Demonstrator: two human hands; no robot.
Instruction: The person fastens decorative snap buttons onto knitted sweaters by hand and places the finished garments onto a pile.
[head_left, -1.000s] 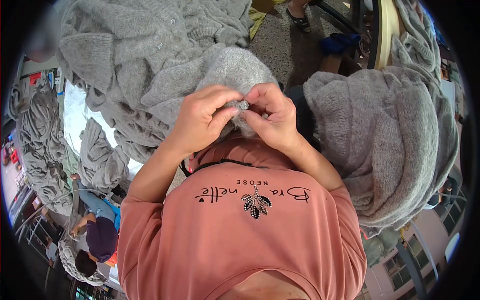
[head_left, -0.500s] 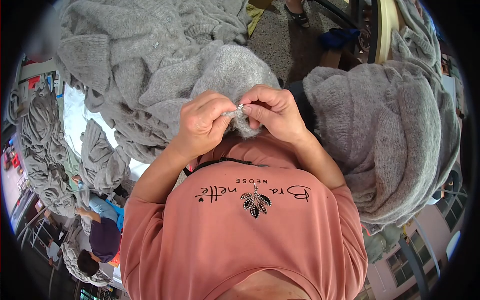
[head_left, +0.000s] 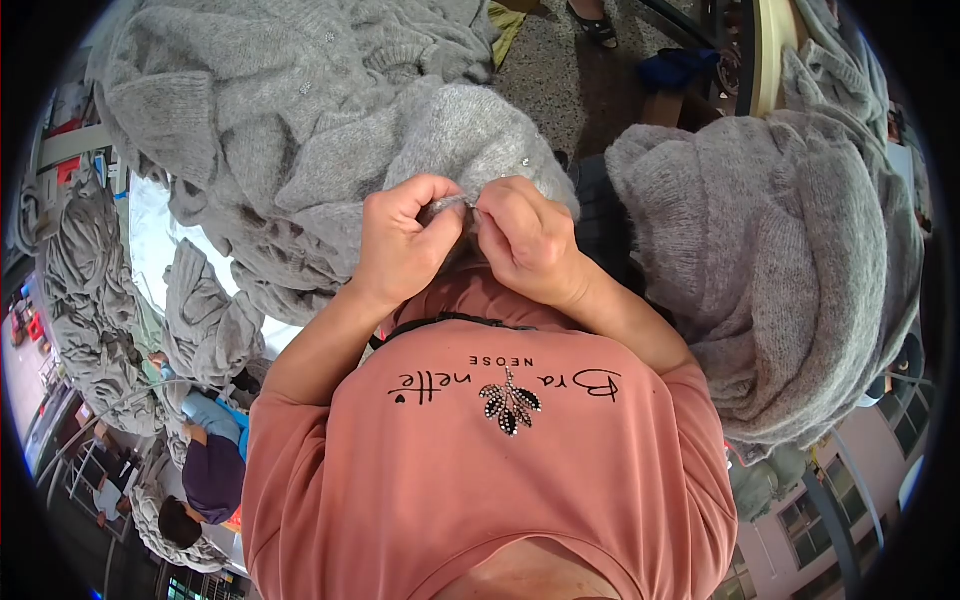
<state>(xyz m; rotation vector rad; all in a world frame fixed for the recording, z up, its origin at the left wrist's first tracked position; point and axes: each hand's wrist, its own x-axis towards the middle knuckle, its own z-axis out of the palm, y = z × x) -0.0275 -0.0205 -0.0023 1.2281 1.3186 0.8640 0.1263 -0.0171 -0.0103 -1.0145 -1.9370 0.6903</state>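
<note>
Grey knit (head_left: 455, 130): our left hand (head_left: 415, 240) is pinching a fold (head_left: 443, 206), our right hand (head_left: 530, 240) is pinching close beside it, contents hidden, next move seemingly needing steadiness.

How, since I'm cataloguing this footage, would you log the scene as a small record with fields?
Left hand: pinching a fold of grey knit
Right hand: curled close beside the left hand's fingertips; what it grips is too small to tell
Detail: small shiny ornament on the knit just beyond the right hand
Right side: thick heap of grey knitwear
Clothing: pink shirt with dark lettering and a leaf design
Background left: another person in a dark top
</note>
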